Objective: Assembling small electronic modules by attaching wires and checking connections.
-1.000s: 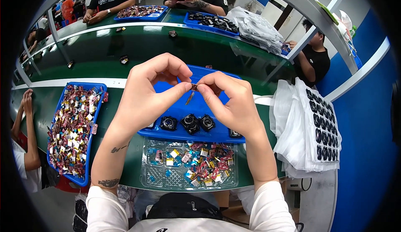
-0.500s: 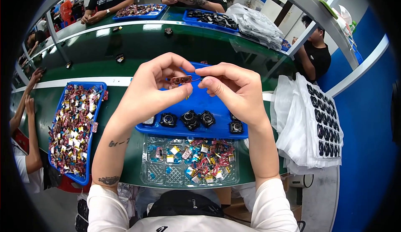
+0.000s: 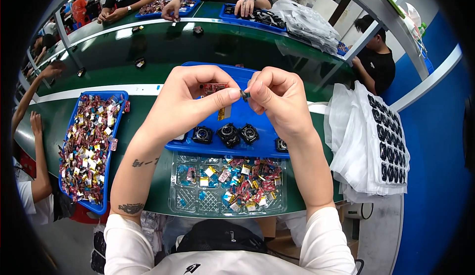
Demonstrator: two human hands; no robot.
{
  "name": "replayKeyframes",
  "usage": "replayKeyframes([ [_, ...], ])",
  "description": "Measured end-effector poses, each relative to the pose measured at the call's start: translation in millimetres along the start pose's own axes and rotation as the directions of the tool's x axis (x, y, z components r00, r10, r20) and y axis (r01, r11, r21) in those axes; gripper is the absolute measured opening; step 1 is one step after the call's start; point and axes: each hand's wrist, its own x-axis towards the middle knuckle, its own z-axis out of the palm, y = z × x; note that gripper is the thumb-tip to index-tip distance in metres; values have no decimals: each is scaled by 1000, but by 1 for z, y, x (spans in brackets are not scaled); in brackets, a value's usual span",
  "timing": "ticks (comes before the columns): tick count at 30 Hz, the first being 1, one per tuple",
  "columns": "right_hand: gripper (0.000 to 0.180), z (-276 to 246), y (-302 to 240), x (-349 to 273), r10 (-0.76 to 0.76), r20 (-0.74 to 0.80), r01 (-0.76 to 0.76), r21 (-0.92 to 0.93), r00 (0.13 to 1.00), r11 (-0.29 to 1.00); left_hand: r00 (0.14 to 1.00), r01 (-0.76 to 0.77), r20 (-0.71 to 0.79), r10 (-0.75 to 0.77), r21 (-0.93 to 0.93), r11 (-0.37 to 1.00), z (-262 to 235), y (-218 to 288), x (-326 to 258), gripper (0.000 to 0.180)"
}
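My left hand (image 3: 195, 97) is closed around a small red circuit board (image 3: 213, 88). Below it hangs a flat piece with a yellow edge (image 3: 224, 113), like the small batteries in the trays. My right hand (image 3: 277, 99) pinches a tiny dark part (image 3: 244, 96) at its fingertips, right against my left thumb and finger; its kind is too small to tell. Both hands are raised over a blue tray (image 3: 198, 149), where several black watch-like housings (image 3: 228, 134) lie. Nearer to me, a clear compartment tray (image 3: 178, 188) holds loose red boards, white-and-yellow batteries and blue bits.
On the left stands a blue tray (image 3: 105, 196) heaped with boards and batteries. White sheets with rows of black housings (image 3: 388, 141) are stacked at the right. Across the green conveyor belt (image 3: 114, 60), which carries scattered housings, co-workers handle parts by other blue trays.
My right hand has come in to my left fingertips and now pinches a tiny dark part. Across the belt, a co-worker's hands have parted, one reaching to the belt, one to the tray.
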Motion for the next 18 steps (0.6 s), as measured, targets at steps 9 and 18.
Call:
replayKeyframes([
  [9,23,-1,12,4,19,70,-2,-235,997,972,995,-78,56,80,-28,997,-7,10,-2,15],
  [18,22,14,28,-2,461,388,177,-883,798,435,997,-59,40,59,4,998,-11,9,-4,15],
])
